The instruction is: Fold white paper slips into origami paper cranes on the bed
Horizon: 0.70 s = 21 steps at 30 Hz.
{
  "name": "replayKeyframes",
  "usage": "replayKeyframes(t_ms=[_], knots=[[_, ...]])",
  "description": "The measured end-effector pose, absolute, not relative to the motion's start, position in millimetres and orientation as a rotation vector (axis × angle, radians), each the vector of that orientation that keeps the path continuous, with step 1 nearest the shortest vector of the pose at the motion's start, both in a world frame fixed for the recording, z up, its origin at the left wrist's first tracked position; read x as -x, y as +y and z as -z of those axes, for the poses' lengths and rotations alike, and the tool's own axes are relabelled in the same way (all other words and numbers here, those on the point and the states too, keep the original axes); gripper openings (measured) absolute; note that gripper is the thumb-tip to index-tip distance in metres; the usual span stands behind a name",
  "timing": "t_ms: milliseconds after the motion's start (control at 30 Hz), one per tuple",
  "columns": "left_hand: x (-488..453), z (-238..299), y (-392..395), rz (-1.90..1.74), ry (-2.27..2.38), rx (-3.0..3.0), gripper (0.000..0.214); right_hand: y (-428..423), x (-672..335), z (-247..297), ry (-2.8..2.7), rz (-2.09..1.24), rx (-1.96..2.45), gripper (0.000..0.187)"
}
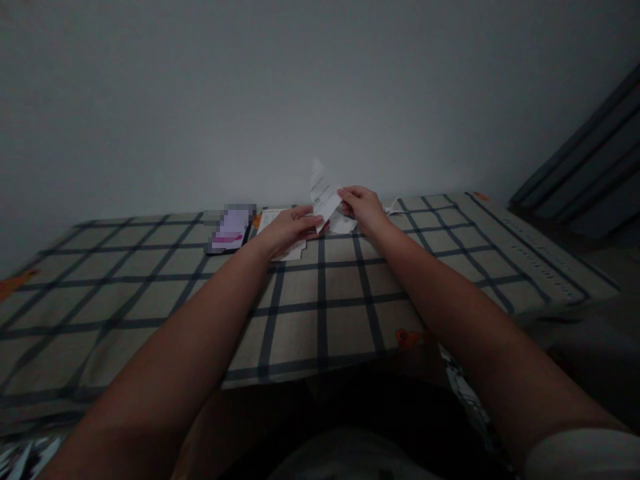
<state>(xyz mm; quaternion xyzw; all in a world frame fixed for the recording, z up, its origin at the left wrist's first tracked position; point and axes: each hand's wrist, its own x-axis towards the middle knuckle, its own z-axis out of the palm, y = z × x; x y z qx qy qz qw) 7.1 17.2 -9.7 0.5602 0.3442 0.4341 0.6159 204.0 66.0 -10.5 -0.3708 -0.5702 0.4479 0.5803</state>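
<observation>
A white paper slip with faint print [326, 200], perhaps a receipt, is held up between both hands above the table. My left hand [293, 227] pinches its lower left edge. My right hand [363, 205] grips its right side between thumb and fingers. The slip's upper end stands up with a crease. Beneath and behind the right hand lie more white papers [342, 224], partly hidden. Other printed papers [291, 253] rest on the table under my left hand, which covers much of them.
A phone with a lit, blurred-out screen [233, 230] lies left of the papers. A checked cloth [300, 300] covers the table, which meets a plain wall [300, 87] at the back. A dark curtain [590, 147] hangs at the right.
</observation>
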Motion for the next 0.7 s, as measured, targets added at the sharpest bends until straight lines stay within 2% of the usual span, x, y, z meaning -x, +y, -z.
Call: replayKeyframes(t_ms=[267,700], knots=[[-3,18,31,-1.361,0.963,-1.276,0.039,54,-196,8,-1.529,-1.124,0.857,0.011],[1,20,35,-1.42,1.02,-1.274,0.036,63,-203,13,-1.436,-1.239,0.773,0.028]])
